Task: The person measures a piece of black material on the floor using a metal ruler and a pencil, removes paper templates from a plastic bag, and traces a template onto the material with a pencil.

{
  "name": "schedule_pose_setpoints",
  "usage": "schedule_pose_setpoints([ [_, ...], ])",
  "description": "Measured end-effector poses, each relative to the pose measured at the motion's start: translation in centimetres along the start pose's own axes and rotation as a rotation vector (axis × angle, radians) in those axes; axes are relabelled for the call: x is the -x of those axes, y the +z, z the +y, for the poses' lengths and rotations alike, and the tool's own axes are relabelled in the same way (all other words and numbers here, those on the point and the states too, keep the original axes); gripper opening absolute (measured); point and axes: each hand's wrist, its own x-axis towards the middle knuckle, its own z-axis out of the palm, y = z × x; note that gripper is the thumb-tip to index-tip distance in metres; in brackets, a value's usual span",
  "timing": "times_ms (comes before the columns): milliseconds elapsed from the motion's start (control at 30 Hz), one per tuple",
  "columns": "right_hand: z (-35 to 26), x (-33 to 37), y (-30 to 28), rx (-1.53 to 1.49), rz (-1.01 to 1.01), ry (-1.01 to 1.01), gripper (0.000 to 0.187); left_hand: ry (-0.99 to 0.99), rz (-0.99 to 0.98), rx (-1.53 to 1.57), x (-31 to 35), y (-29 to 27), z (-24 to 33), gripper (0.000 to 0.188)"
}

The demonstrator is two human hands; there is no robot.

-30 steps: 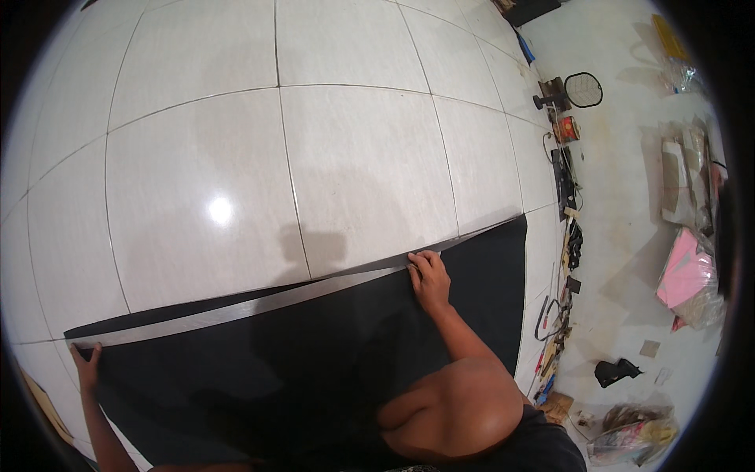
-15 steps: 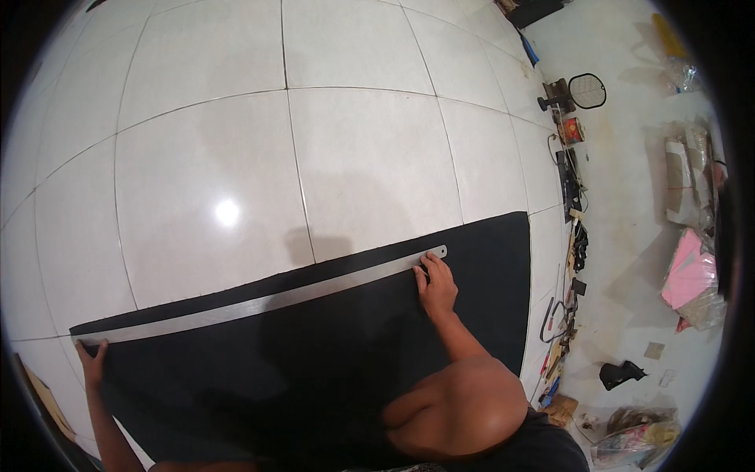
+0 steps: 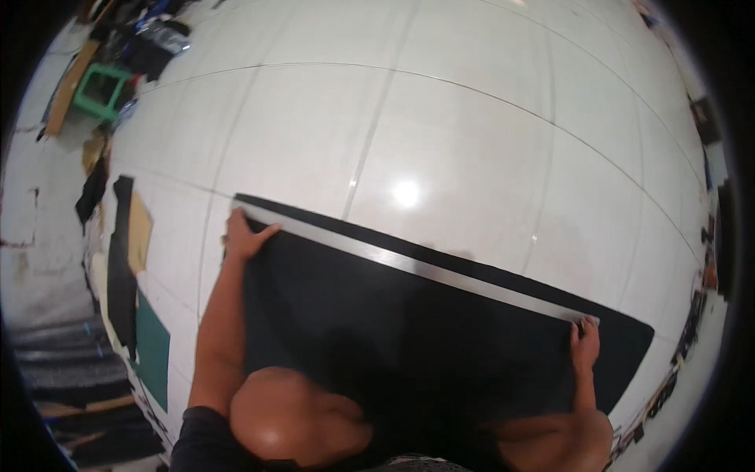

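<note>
A long metal ruler [image 3: 377, 254] lies across a large black sheet [image 3: 409, 330] on the floor, a little in from its far edge. At the ruler's left end is my left hand [image 3: 245, 236]. Its fingers touch the end and its thumb is spread wide along the near edge. My right hand [image 3: 585, 344] is at the other end, its bent fingers closed on the ruler near the tip. A strip of the black sheet shows beyond the ruler. My bent knees [image 3: 283, 413] and their shadow cover part of the near side.
Pale floor tiles [image 3: 464, 157] stretch beyond the sheet. To the left lie a dark strip [image 3: 122, 267], a tan piece [image 3: 140, 228] and a green sheet [image 3: 152, 350]. A green plastic stool [image 3: 102, 92] stands among clutter at far left. Several small items line the right wall.
My view has swung left, bringing the stool and the left-side pieces into sight. My left thumb is now spread farther from the fingers. Both hands remain at the ruler's ends.
</note>
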Motion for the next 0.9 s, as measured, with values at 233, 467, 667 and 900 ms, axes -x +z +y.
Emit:
schedule_pose_setpoints([
  [233, -2.0, -0.1, 0.9, -0.034, -0.117, 0.036, 0.04, -0.022, 0.052, 0.099, 1.5, 0.7, -5.8, 0.141],
  [467, -0.3, -0.8, 0.8, -0.054, -0.148, 0.025, 0.048, 0.098, 0.096, 0.115, -1.3, 1.2, -5.2, 0.138],
  [667, -1.4, 0.1, 1.3, -0.114, -0.055, 0.079, 0.049, 0.071, 0.063, 0.099, 0.2, 1.5, -5.2, 0.135],
  [900, -2.8, -0.5, 0.5, -0.106, -0.097, 0.079, 0.047, 0.079, 0.052, 0.063, -1.9, 0.1, -5.8, 0.138],
])
